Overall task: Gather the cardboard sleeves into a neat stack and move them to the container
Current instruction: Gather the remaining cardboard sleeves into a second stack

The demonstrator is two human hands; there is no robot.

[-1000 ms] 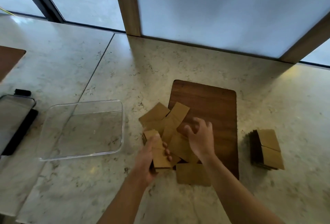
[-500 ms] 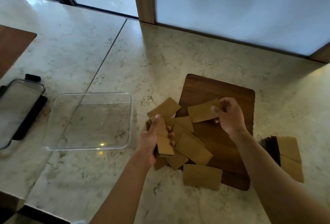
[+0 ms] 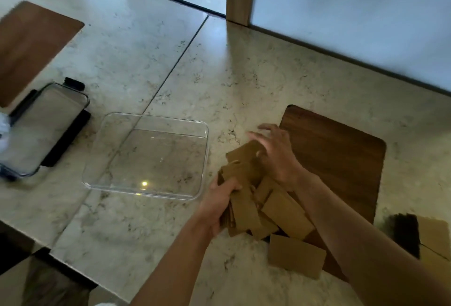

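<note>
Several brown cardboard sleeves lie in a loose pile at the left edge of a dark wooden board. My left hand grips a small stack of sleeves held on edge. My right hand hovers over the top of that stack and the pile, fingers spread, blurred by motion; whether it holds a sleeve is unclear. One single sleeve lies flat nearest me. The clear plastic container stands empty to the left of the pile.
A second stack of sleeves lies at the right edge. A clear lid with black clips rests far left, beside another wooden board. The marble counter's front edge runs close below the container. A window wall bounds the back.
My right hand carried a sleeve from over the board leftward to the stack in my left hand. The camera view shifted, so everything sits further right and lower.
</note>
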